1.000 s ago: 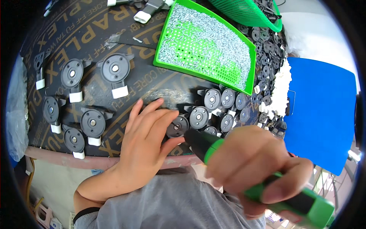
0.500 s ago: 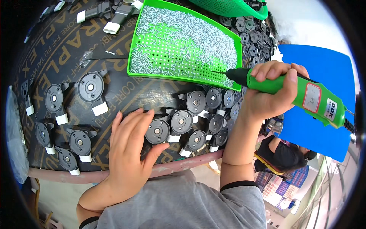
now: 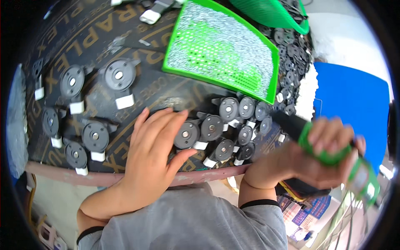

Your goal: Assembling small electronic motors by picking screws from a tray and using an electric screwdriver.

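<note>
My left hand (image 3: 152,152) lies palm down at the table's near edge, fingers stretched and thumb apart. Its thumb and index finger flank a dark grey round part (image 3: 186,134) with a white tab; whether they press on it I cannot tell. My right hand (image 3: 318,164), smeared by motion, is wrapped round a green and black electric screwdriver (image 3: 293,127). The screwdriver's nose points up and left, near the right end of a cluster of similar round parts (image 3: 225,148). Its bit is too blurred to make out.
A green perforated tray (image 3: 200,77) full of small silvery screws stands beyond the cluster. More round parts (image 3: 95,136) lie at left. A green basket (image 3: 271,18) and a heap of black parts (image 3: 287,62) are far right, near a blue panel (image 3: 348,96).
My right hand has swung the screwdriver from over the screw tray down and towards me. The view has shifted; my left hand stays beside the same round part.
</note>
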A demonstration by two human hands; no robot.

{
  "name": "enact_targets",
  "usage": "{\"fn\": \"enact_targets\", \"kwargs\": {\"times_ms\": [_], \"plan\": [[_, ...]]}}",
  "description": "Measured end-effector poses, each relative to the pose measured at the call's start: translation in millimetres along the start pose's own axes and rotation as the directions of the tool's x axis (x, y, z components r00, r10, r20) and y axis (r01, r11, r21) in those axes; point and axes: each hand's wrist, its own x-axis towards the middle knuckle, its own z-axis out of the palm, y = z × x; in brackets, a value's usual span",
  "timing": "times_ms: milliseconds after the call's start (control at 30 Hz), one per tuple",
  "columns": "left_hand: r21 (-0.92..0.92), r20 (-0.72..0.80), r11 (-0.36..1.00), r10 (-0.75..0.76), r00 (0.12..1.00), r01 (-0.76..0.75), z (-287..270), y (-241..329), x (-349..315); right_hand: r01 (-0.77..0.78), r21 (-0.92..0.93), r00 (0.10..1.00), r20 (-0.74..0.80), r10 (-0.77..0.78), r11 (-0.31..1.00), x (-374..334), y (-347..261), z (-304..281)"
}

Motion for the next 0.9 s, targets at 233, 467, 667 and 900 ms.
{"fn": "enact_targets", "kwargs": {"times_ms": [233, 467, 667, 900], "plan": [[0.001, -0.027, 0.999, 0.035, 0.999, -0.035, 1, -3, -3, -0.079, 0.215, 0.948, 0.317, 0.007, 0.973, -32, -12, 62], [-0.004, -0.019, 0.999, 0.043, 0.999, -0.043, 4, -3, -5, -0.071, 0.176, 0.955, 0.296, 0.016, 0.982, -40, -1, 75], [0.01, -0.041, 0.999, 0.052, 0.998, -0.052, 5, -3, -5, -0.15, 0.239, 0.885, 0.465, 0.022, 0.959, -32, 4, 66], [0.06, -0.082, 0.997, 0.045, 0.996, -0.04, 9, -1, -3, -0.186, 0.138, 0.914, 0.386, 0.12, 0.973, -34, 0, 72]]}}
